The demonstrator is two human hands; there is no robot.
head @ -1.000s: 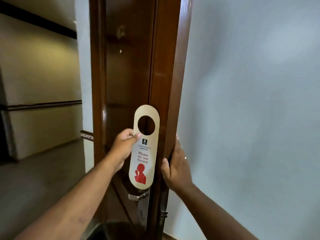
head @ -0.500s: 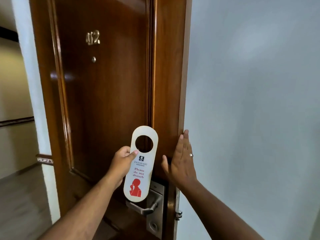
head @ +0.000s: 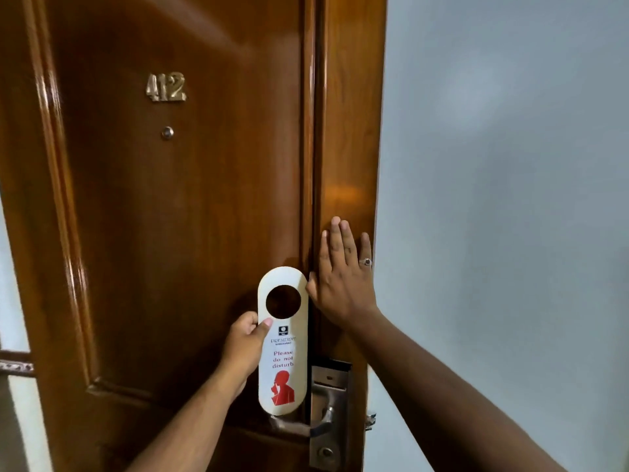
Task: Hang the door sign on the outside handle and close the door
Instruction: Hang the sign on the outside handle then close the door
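Note:
A white door sign (head: pixel 283 366) with a round hole, red "Please do not disturb" text and a red figure is held upright by my left hand (head: pixel 243 347), thumb on its front. It hangs in front of the brown wooden door (head: pixel 170 233), its lower end just above the metal lever handle (head: pixel 306 427) on a silver lock plate (head: pixel 328 413). My right hand (head: pixel 342 277) lies flat, fingers spread, on the door's right stile, a ring on one finger.
Brass numbers 412 (head: pixel 165 86) and a peephole (head: pixel 166 132) sit on the door's upper panel. A pale grey wall (head: pixel 510 199) fills the right side. At the far left edge a strip of corridor with a rail (head: pixel 15 366) shows.
The door's outside face has swung round to face me. My right hand went from gripping the door edge to lying flat on it. The sign dropped lower, towards the handle.

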